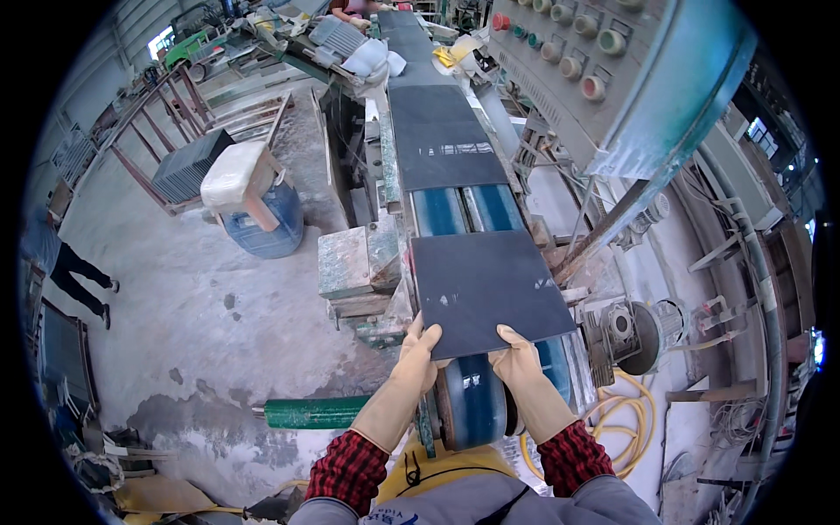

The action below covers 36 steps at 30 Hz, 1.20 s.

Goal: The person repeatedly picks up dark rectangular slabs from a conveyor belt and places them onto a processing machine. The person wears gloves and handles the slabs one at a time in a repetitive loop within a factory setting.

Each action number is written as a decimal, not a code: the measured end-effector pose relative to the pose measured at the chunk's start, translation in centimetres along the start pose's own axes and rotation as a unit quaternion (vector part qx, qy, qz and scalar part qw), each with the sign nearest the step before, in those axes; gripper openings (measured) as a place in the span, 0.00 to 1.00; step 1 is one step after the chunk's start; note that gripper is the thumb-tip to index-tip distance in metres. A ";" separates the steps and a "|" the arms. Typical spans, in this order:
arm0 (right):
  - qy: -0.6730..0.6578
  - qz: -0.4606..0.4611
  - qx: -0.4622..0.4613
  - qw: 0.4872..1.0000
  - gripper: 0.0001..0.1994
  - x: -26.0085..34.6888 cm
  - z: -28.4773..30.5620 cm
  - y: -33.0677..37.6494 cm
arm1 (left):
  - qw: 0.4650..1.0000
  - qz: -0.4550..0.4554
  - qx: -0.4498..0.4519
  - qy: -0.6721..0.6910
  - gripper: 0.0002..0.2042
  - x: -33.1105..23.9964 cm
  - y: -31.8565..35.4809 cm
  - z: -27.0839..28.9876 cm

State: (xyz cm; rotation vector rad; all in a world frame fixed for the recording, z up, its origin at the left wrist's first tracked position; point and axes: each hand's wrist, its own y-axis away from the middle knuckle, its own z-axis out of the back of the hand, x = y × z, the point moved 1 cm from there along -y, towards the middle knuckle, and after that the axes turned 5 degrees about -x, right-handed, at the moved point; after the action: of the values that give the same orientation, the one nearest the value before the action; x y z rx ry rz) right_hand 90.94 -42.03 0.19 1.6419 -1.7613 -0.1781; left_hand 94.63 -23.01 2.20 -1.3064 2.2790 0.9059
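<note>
A dark grey stone tile (486, 284) lies at the near end of a conveyor with blue belts (472, 398). My left hand (418, 354), in a cream rubber glove, grips the tile's near left corner with the thumb on top. On the same near edge, further right, my gloved right hand (518, 360) pinches the tile, its thumb also on top. The fingers under the tile are mostly hidden. Farther along the belts lies a second dark tile (446, 144), apart from the near one, with more dark tiles (407, 44) beyond it.
Right of the conveyor hangs a control box (560, 70) with several knobs. A motor (630, 328) and a yellow hose (643, 411) are at the lower right. Leftward stand a blue drum (262, 219) with a stool on it, a green roller (315, 413) and a person (66, 262).
</note>
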 end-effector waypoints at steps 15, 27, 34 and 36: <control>0.003 0.043 -0.048 0.998 0.11 0.2 -5.0 -13.3 | 0.996 0.036 -0.083 -0.012 0.16 -0.9 -8.6 1.8; 0.136 -0.065 -0.065 0.986 0.19 2.0 -6.1 -15.5 | 0.988 0.069 -0.124 -0.064 0.14 -1.6 -12.1 1.5; 0.553 -0.112 -0.021 0.825 0.32 9.2 -8.3 -11.8 | 0.911 0.147 -0.109 -0.369 0.20 -6.7 -6.8 3.8; 0.407 -0.247 0.088 0.875 0.32 12.0 -7.8 -11.3 | 0.931 0.110 -0.117 -0.329 0.20 -6.3 -3.2 6.6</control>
State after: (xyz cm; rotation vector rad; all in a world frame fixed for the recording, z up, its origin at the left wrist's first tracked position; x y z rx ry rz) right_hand 105.40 -52.28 4.54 1.8834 -0.7222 0.4107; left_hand 100.55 -15.72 0.01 -0.6685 1.8317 1.4679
